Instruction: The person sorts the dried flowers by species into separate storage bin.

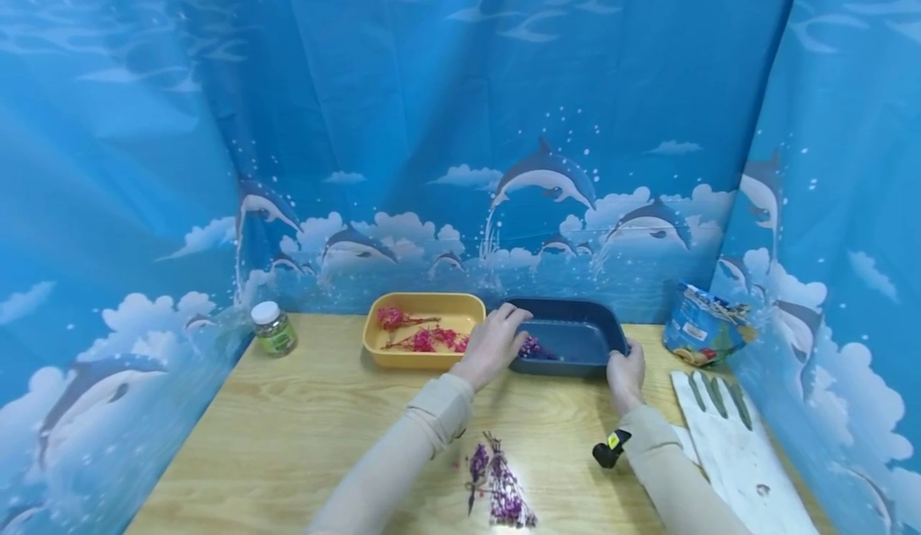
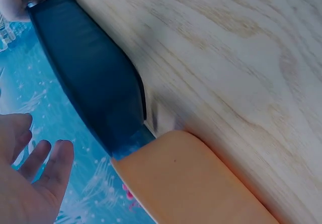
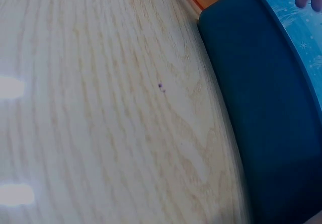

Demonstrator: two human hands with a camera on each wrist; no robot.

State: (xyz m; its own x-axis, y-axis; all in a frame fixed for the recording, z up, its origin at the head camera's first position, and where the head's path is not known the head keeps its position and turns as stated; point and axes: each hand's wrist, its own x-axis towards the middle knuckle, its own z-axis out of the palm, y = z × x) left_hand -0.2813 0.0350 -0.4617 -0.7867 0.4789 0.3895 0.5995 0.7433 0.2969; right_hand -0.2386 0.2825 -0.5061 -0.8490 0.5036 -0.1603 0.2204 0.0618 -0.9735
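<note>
Gripping navy tray [image 1: 579,341] by its right end: right hand [image 1: 626,371]. Left hand [image 1: 495,341] released, fingers loosely spread by tray's left end. Purple flowers [image 1: 531,348] inside tray, at left. Tray on wooden table [image 1: 338,439], just beside yellow tray [image 1: 413,361] holding pink flowers [image 1: 435,339].

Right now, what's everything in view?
navy tray: one, navy, back centre
yellow tray: one, yellow, left of it
pink flowers: several, pink, in yellow tray
purple flowers: uncountable, purple, in navy tray
flower bunches: two, purple, front centre
jar: one, green label, left
bag: one, blue, right
white item: at least one, white, right
green strips: three, green, on white item
table: one, tan, under trays
backdrop: count unclear, blue, behind table
sleeves: two, beige, front
wrist device: one, black, right sleeve
left hand: one, by navy tray's left end
right hand: one, gripping navy tray
</note>
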